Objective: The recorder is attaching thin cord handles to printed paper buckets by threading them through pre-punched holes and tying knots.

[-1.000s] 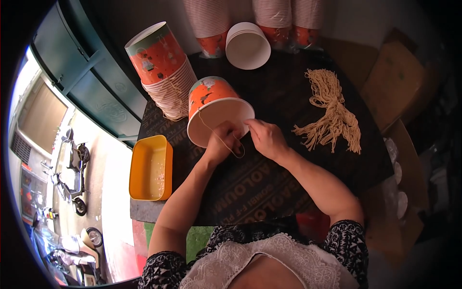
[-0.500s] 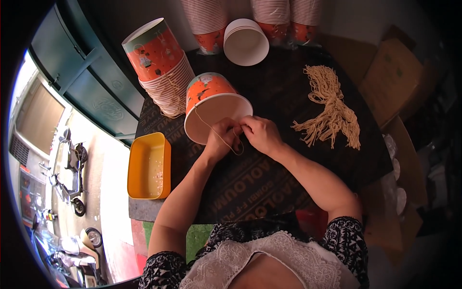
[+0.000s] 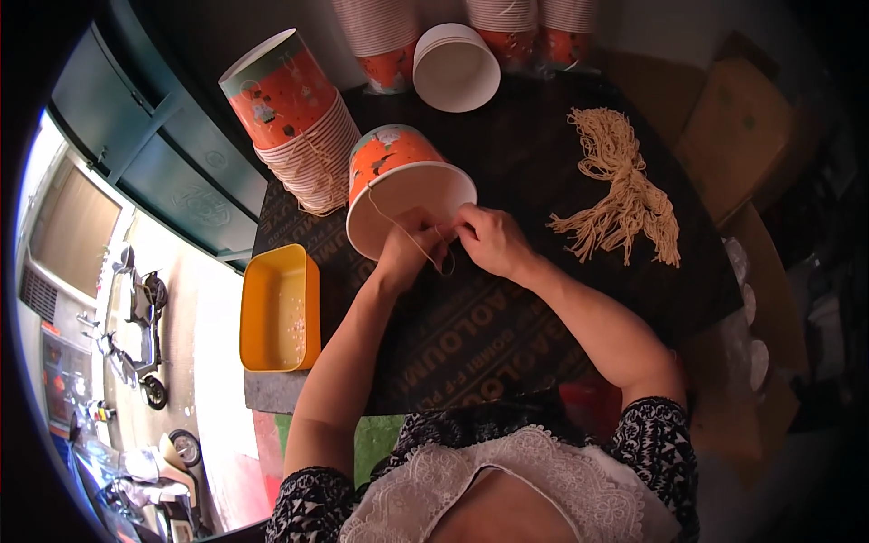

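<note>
A paper bucket point(image 3: 396, 156), orange with a grey-green band and small printed figures, lies tilted with its white open mouth toward me. A thin beige string point(image 3: 384, 214) runs from the left of its rim across my left hand point(image 3: 413, 249) and hangs in a small loop below the fingers. My left hand is closed in a pinch on the string at the bucket's lower right rim. My right hand point(image 3: 493, 241) comes in from the right, closed, its thumb and fingertips meeting the left ones on the string. The exact pinch point is partly hidden by the fingers.
Left stands a stack of buckets point(image 3: 288, 113) with strings draped over it. A yellow tub point(image 3: 314, 312) with small bits inside sits at the front left. White-mouthed buckets point(image 3: 457, 72) lie at the back beside wrapped stacks point(image 3: 387, 63). A string bundle point(image 3: 625, 185) lies right.
The whole view has shifted slightly, with the table higher in the picture. Both hands stay pinched at the bucket's rim, with only small finger movement, and the string loop still hangs below.
</note>
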Motion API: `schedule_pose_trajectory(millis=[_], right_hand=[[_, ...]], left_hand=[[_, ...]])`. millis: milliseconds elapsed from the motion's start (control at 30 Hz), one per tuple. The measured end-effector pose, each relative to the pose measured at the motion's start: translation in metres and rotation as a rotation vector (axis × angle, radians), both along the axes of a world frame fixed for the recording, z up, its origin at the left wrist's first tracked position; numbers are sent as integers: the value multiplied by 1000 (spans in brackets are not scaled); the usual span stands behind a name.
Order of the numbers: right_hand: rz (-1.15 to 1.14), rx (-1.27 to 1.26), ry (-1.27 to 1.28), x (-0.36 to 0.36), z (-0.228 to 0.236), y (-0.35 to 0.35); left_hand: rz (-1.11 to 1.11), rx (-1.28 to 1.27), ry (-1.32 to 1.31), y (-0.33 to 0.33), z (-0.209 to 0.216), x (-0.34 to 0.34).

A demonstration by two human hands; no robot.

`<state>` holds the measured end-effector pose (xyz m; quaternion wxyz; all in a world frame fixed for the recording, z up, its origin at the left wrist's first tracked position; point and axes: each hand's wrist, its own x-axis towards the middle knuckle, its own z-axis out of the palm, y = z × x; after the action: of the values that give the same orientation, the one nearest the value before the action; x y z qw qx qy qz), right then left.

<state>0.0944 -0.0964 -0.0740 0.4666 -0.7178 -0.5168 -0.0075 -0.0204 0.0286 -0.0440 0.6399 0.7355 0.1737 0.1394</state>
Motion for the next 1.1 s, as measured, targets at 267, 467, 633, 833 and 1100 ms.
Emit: schedule_pose_trajectory(millis=[267, 467, 633, 833, 1100], right_hand=[[59, 35, 19, -2, 2, -4], [68, 66, -81, 0, -1, -5], [28, 214, 31, 4, -6, 2], [-40, 252, -6, 5, -11, 8], [-69, 200, -55, 1, -8, 7]], left_hand=[[-1, -3, 52, 2, 3, -2], [28, -37, 32, 5, -3, -1], [-6, -29, 39, 1, -3, 2], [65, 186, -9, -4, -15, 6], [67, 720, -249, -6, -25, 11]])
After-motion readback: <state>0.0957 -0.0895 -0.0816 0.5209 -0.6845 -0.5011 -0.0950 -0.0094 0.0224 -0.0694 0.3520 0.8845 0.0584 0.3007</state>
